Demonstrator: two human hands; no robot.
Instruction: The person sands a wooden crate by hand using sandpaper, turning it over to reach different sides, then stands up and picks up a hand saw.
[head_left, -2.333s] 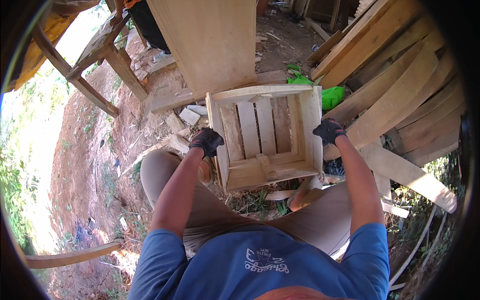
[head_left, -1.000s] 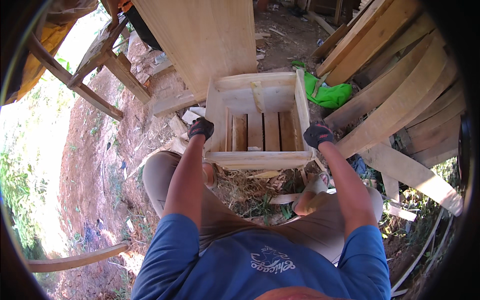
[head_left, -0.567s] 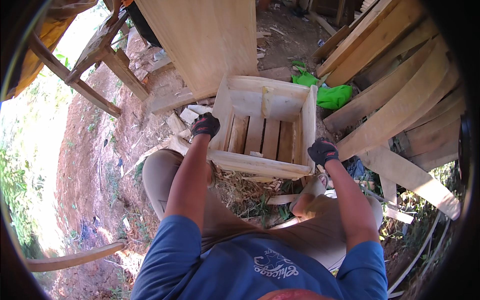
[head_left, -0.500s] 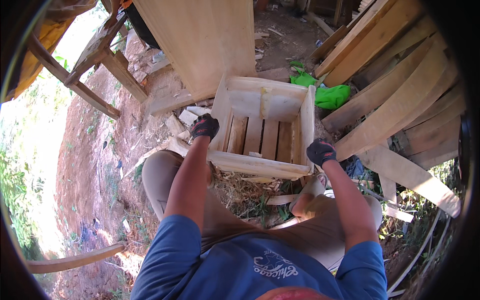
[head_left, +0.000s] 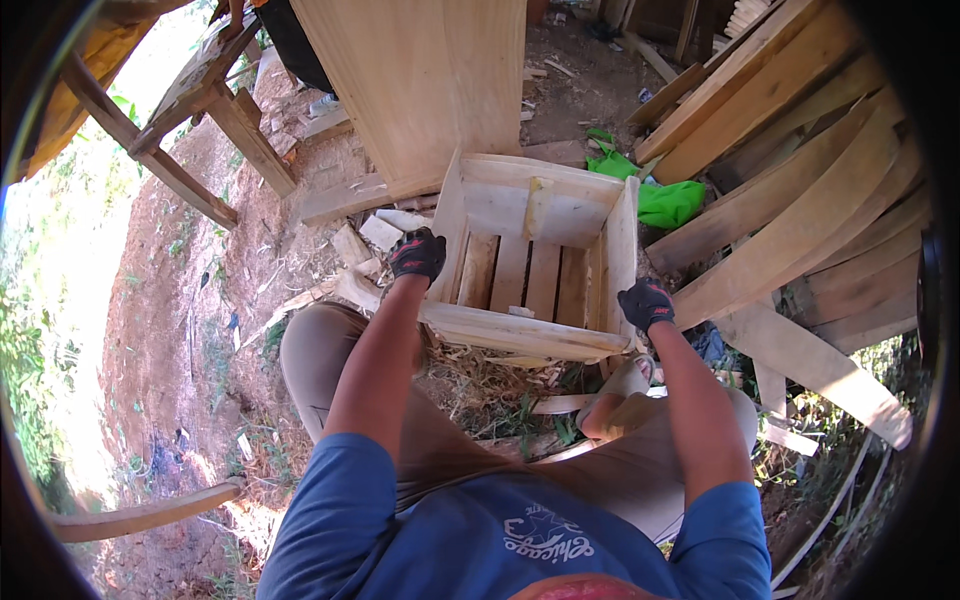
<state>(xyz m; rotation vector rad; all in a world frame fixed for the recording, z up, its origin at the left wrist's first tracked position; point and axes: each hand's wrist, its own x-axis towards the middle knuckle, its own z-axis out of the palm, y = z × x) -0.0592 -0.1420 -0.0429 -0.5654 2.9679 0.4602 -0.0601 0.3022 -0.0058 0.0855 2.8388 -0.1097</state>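
Observation:
Between my knees stands an open wooden box with plank sides and a slatted bottom with gaps. A short brownish strip runs up the inside of its far wall, and a small pale chip lies inside by the near wall. My left hand, in a dark glove with red marks, is closed on the box's left side. At the right side, near the front corner, my right hand is closed in a matching glove. The fingertips of both hands are partly hidden.
A wide wooden board leans behind the box. Long planks are stacked at the right, near a green bag. Wood scraps litter the ground on the left, and a rough wooden frame stands farther off.
The whole view has shifted slightly, with box and surroundings appearing a little farther right. Both hands stay at the box's sides.

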